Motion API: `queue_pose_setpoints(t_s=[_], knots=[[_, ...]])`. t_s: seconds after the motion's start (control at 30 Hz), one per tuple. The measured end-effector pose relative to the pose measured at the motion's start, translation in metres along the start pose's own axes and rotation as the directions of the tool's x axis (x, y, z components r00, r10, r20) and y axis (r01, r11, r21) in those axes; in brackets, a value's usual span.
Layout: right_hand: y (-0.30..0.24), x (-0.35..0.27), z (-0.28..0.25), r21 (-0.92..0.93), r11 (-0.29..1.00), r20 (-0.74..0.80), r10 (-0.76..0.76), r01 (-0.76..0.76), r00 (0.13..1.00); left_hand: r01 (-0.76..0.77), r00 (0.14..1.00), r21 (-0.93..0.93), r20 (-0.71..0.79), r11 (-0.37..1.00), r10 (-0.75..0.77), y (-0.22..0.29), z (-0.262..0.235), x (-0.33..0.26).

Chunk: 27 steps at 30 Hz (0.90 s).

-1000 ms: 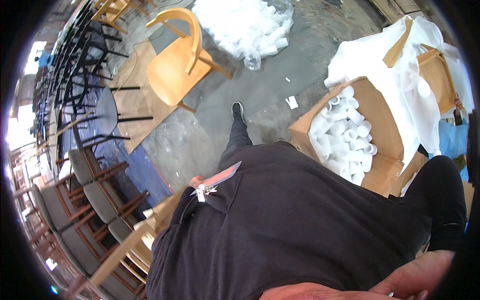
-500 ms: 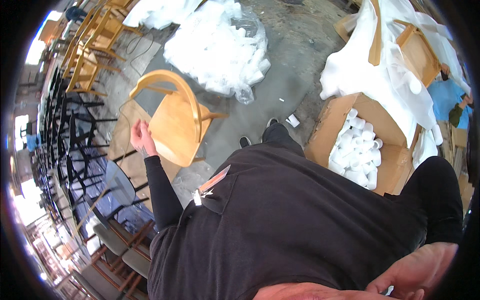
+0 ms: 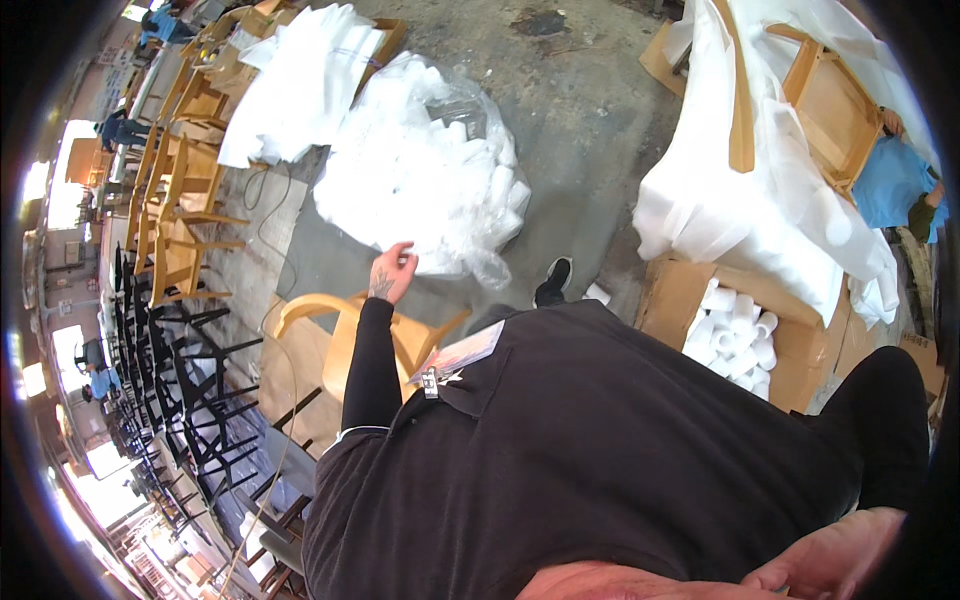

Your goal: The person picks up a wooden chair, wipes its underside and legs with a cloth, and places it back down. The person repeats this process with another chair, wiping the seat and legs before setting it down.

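Note:
My left hand (image 3: 392,273) reaches forward with loosely bent fingers apart, and I see nothing in it. Just beyond it, a large clear plastic bag (image 3: 430,190) bulges with white foam rolls; whether the fingertips touch it I cannot tell. Below that hand, a light wooden chair (image 3: 345,350) with a curved back is partly covered by my forearm. My right hand (image 3: 835,555) is bent up close to me at the lower right corner. Its fingers are partly cut off by the picture's edge, so their grip does not show.
An open cardboard box (image 3: 675,300) of white foam rolls stands at right. Behind it, white foam sheeting (image 3: 700,210) drapes beside wooden furniture, near a person in blue (image 3: 893,185). Wooden chairs (image 3: 185,180), black chair frames (image 3: 190,390) and a cable (image 3: 287,225) lie along the left.
The view has shifted forward; the wooden chair now appears lower and nearer me. My left hand has gone from beside the chair to near the plastic bag. My right hand stays close to me.

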State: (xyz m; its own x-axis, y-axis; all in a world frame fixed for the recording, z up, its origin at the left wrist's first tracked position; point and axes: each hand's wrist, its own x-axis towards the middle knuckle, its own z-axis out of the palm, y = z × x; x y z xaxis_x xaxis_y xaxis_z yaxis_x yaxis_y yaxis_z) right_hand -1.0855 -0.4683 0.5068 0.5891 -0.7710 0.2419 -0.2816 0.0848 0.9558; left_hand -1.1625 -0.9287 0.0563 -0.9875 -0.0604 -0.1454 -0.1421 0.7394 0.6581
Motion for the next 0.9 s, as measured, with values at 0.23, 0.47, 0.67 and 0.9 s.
queue_pose_setpoints(t_s=[0.23, 0.47, 0.67, 0.9], knots=[[0.045, -0.078, 0.073, -0.010, 0.999, -0.019, -0.045, 0.045, 0.999, 0.639, 0.679, 0.139, 0.362, 0.757, -0.639, -0.027, 0.034, -0.002], [0.078, -0.166, 0.169, 0.038, 0.997, 0.006, -0.064, 0.063, 0.998, 0.748, 0.498, 0.078, 0.591, 0.660, -0.635, 0.003, 0.035, 0.120], [0.119, -0.237, 0.275, -0.005, 0.998, 0.046, -0.065, 0.066, 0.997, 0.562, 0.713, 0.053, 0.474, 0.825, -0.517, 0.027, 0.041, 0.351], [0.177, -0.320, 0.388, -0.021, 0.997, 0.029, -0.074, 0.074, 0.997, -0.099, 0.909, 0.306, 0.415, 0.947, -0.039, 0.109, 0.025, 0.644]])
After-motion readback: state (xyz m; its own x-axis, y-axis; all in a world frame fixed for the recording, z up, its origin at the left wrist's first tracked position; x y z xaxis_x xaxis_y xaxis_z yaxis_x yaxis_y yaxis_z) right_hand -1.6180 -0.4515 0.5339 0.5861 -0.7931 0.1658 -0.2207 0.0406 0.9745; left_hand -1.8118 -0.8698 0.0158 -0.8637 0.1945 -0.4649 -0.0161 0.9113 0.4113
